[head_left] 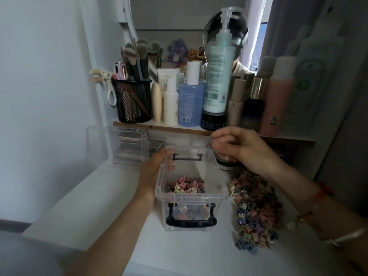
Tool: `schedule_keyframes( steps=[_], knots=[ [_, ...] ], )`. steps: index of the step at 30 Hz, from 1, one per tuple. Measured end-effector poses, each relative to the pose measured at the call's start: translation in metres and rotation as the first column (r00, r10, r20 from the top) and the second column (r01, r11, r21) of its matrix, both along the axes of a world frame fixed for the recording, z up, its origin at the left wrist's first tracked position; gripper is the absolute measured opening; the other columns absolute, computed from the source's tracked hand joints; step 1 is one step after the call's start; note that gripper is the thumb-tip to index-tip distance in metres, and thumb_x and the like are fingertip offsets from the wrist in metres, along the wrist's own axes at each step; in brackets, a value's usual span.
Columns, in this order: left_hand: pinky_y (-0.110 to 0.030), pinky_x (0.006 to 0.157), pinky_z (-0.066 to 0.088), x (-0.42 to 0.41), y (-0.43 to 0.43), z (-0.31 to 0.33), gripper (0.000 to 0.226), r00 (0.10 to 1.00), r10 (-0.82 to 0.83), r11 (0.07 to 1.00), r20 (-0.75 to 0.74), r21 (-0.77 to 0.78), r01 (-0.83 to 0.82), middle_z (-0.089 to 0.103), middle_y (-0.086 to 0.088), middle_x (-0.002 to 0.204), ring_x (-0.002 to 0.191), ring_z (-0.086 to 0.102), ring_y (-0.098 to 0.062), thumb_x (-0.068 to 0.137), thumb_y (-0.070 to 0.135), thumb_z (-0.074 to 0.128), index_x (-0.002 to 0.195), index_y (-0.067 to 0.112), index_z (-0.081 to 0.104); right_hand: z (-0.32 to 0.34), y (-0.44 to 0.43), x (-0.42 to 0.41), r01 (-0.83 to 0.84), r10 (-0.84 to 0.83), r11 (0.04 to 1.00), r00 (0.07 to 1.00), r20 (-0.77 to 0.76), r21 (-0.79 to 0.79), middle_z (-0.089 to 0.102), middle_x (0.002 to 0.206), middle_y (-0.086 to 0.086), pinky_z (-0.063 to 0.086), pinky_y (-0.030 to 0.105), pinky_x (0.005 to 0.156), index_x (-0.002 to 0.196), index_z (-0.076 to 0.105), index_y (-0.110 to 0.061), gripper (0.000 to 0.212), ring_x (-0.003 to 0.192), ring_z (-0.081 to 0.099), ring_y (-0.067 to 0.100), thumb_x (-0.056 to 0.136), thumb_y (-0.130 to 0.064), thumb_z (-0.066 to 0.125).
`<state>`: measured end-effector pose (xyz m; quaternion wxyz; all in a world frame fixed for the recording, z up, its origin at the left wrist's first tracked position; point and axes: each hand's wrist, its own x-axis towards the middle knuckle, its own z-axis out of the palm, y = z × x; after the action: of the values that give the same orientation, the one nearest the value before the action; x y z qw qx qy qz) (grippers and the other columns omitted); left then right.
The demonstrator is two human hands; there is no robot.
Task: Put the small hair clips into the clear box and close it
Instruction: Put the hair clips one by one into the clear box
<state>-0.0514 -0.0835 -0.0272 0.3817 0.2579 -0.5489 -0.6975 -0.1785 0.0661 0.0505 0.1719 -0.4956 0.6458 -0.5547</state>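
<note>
A clear box [191, 196] stands open on a white tabletop [103, 198], its black handle [191, 221] on the near wall, as a person works over it with two bare hands. To the right of the box, a loose heap of small hair clips [254, 212] in browns, blues and creams lies on the table, too many and too blurred to count; a smaller layer of clips [186, 185] already covers the box's floor. The left hand [155, 172] grips the box's left wall, its fingers hooked over the far-left rim. The right hand [237, 144] hovers above the box's far-right corner, fingers curled loosely inward; whether it pinches a clip cannot be told. Thin bracelets circle the right wrist. The box's clear lid [188, 151], with a black latch, stands raised at the far edge. Left of the box sits one clear organiser [117, 144]. Beyond the box, a shelf [163, 127] carries one black mesh cup [133, 101] of brushes and a crowded row of bottles, the tallest a pale green pump bottle [219, 76].
</note>
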Motion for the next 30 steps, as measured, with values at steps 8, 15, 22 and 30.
schedule_keyframes(
  steps=[8, 15, 22, 30],
  knots=[
    [-0.037, 0.081, 0.042, 0.001, 0.000, -0.003, 0.022, 1.000, -0.019, 1.000, -0.021, -0.013, 0.019, 0.062, -0.003, 0.087, 0.075, 0.058, -0.017, 0.073, 0.044, 0.062, 0.079, 0.023, 0.066, -0.032, 0.007, -0.012, 0.188, 0.138, 0.832, 0.841, -0.523, 0.521, 0.072, 0.094, -0.001, 0.041, 0.010, 0.068, 0.093, 0.072, -0.013, 0.014, 0.079, 0.060, 0.002, 0.080, -0.017, 0.067],
    [-0.034, 0.074, 0.042, 0.000, -0.001, -0.001, 0.026, 0.999, -0.033, 0.999, -0.026, 0.006, 0.033, 0.063, 0.000, 0.081, 0.071, 0.058, -0.017, 0.062, 0.048, 0.061, 0.075, 0.026, 0.068, -0.018, 0.000, -0.010, 0.268, -0.205, 0.951, 0.920, -0.335, 0.154, 0.067, 0.079, 0.001, 0.047, 0.017, 0.071, 0.080, 0.068, -0.018, 0.011, 0.071, 0.060, 0.007, 0.082, -0.008, 0.063],
    [-0.036, 0.078, 0.044, 0.002, 0.003, -0.001, 0.027, 0.999, -0.033, 0.999, -0.039, -0.034, 0.032, 0.062, -0.001, 0.086, 0.077, 0.057, -0.017, 0.072, 0.045, 0.054, 0.083, 0.022, 0.064, -0.001, 0.006, -0.008, 0.145, -0.064, 0.963, 0.941, -0.331, 0.226, 0.064, 0.075, -0.002, 0.043, 0.014, 0.066, 0.087, 0.067, -0.015, 0.014, 0.061, 0.056, -0.007, 0.084, -0.004, 0.060],
    [-0.033, 0.078, 0.045, 0.003, 0.004, -0.002, 0.028, 0.997, -0.066, 0.995, -0.028, -0.071, 0.064, 0.059, 0.000, 0.086, 0.080, 0.056, -0.016, 0.073, 0.046, 0.051, 0.084, 0.023, 0.061, -0.031, 0.011, -0.015, 0.355, 0.143, 0.768, 0.716, -0.683, 0.533, 0.073, 0.099, 0.001, 0.045, 0.018, 0.079, 0.089, 0.074, -0.015, 0.025, 0.092, 0.065, 0.012, 0.083, -0.004, 0.053]
  ],
)
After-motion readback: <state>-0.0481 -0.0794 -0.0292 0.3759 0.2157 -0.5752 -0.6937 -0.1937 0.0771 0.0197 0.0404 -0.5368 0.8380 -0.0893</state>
